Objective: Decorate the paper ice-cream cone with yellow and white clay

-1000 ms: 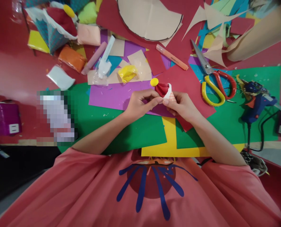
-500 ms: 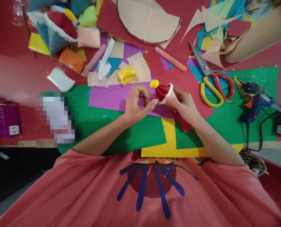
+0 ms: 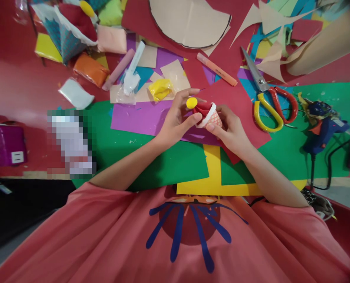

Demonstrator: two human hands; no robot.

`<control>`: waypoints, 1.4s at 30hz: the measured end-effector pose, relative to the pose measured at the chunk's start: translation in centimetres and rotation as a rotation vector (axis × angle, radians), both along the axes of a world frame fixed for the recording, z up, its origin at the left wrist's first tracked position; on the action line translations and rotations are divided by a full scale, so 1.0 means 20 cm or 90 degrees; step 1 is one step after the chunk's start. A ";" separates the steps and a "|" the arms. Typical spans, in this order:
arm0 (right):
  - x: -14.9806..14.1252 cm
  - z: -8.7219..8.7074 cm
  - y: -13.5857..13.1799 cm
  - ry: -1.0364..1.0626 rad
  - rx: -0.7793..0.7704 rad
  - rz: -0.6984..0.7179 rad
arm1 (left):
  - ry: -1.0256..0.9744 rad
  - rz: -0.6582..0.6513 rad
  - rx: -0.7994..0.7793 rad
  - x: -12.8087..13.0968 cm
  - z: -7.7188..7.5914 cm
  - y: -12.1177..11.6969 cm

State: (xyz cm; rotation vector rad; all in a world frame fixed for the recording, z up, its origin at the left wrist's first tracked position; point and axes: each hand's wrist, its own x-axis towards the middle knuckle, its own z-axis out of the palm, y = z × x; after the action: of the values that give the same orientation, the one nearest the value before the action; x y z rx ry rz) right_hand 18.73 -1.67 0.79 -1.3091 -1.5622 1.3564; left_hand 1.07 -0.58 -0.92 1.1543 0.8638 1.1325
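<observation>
A small toy ice cream cone [image 3: 213, 118] is between my hands, with a pink lattice pattern, a white rim, a dark red top and a yellow ball at its tip. My right hand [image 3: 232, 127] grips the patterned cone, thumb in front and fingers behind. On the other side, my left hand [image 3: 175, 120] curves round the red top, its thumb pressed beside the white rim and its fingers partly hidden behind. Under both hands lie purple paper [image 3: 133, 118] and red paper [image 3: 236, 104].
Scissors [image 3: 261, 84] and a blue glue gun [image 3: 322, 133] with a cord lie to the right. An orange marker [image 3: 217, 69] and a yellow clay packet [image 3: 161, 89] are beyond my hands. A larger blue cone [image 3: 65, 41] is upper left, and a cardboard tube [image 3: 325, 45] upper right.
My left hand has moved right and closed round the red top, its fingers now reaching behind it. The toy cone has turned slightly, showing more of its lattice side.
</observation>
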 end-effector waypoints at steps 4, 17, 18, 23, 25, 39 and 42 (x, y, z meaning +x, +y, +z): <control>0.00 -0.02 0.00 0.110 -0.067 0.043 | -0.066 0.039 -0.098 0.00 0.00 0.02; -0.03 -0.02 0.00 0.167 -0.159 0.086 | -0.213 -0.069 -0.199 0.00 0.03 0.02; -0.04 -0.03 -0.01 0.151 -0.150 0.078 | -0.214 -0.090 -0.200 0.00 0.03 0.02; -0.06 -0.03 -0.03 0.116 -0.125 0.074 | -0.163 -0.112 -0.222 0.00 0.05 0.00; -0.06 -0.03 -0.04 0.117 -0.119 0.076 | -0.153 -0.103 -0.206 0.01 0.05 0.01; -0.06 -0.04 -0.03 0.125 -0.092 -0.009 | -0.172 -0.059 -0.175 0.03 -0.01 -0.01; -0.05 -0.04 -0.05 0.055 -0.019 -0.060 | -0.141 -0.073 -0.208 0.03 -0.01 -0.01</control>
State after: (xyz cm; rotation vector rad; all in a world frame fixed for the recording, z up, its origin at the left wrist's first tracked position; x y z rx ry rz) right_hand 17.69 -2.58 0.03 -1.3082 -1.4094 1.3641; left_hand 1.74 -0.86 -1.11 0.7837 0.7662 0.9626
